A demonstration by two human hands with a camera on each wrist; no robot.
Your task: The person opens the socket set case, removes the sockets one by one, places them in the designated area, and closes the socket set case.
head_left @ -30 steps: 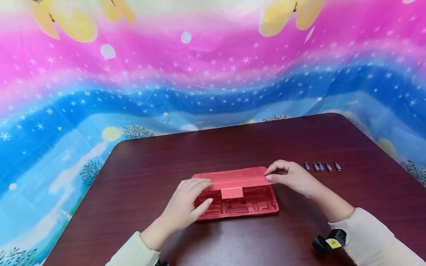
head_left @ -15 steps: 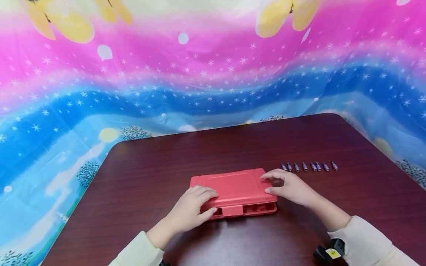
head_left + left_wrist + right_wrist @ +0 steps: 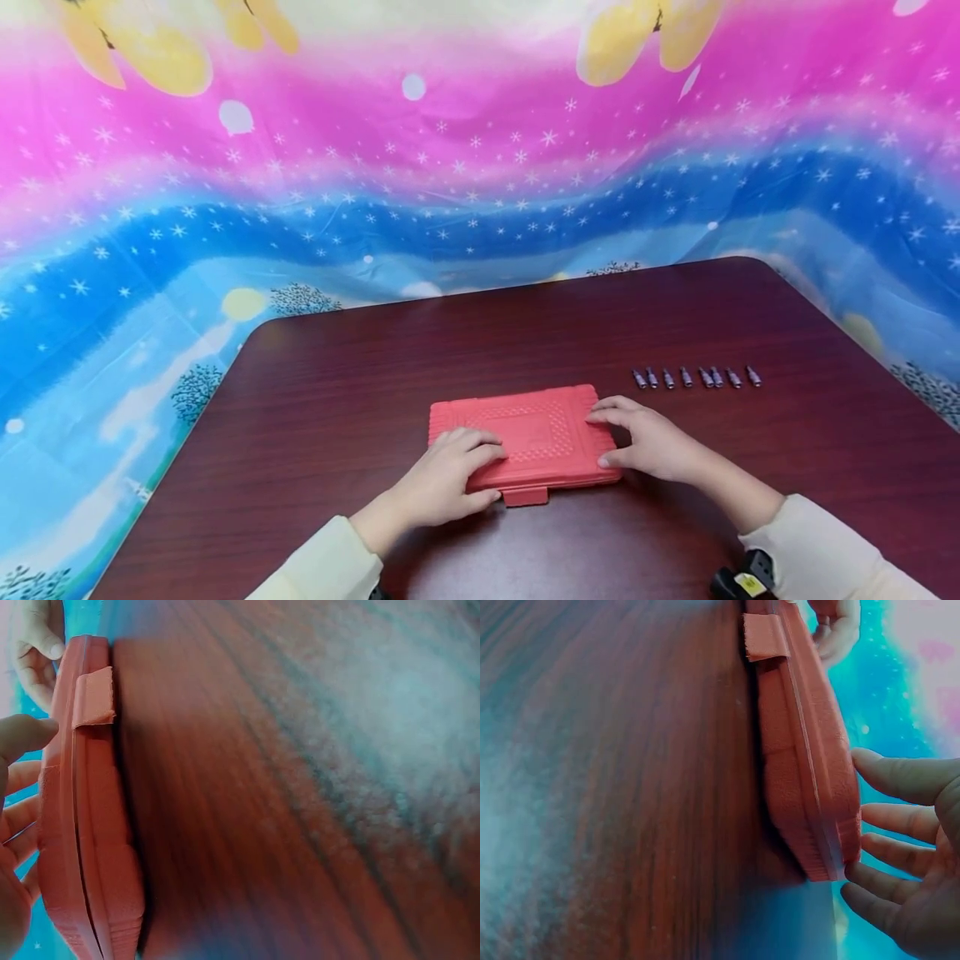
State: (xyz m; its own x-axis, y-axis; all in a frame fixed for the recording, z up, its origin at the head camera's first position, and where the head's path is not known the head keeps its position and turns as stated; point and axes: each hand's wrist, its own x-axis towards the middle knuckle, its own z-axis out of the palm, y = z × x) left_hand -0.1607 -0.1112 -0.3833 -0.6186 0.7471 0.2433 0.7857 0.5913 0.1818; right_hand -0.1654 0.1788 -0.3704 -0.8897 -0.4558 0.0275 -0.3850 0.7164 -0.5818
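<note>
A flat red plastic case (image 3: 525, 429) lies on the table with its lid down and textured top showing. A latch tab (image 3: 527, 497) sticks out from its front edge, pointing away from the body in the left wrist view. My left hand (image 3: 442, 479) rests on the lid's left front part, fingers extended over the top and thumb at the front edge. On the right end, my right hand (image 3: 652, 442) touches the lid with fingertips and thumb, fingers slightly bent. Both wrist views show a thin seam along the case (image 3: 810, 765). Its inside is hidden.
Several small dark metal bits (image 3: 686, 377) stand in a row on the table behind and right of the case. The dark red wooden table (image 3: 360, 358) ends at a colourful curtain (image 3: 480, 167) at the back.
The lid has swung from partly raised to down on the case, hiding the moulded inside. Both hands have come forward and down with it. More of the metal bits show now.
</note>
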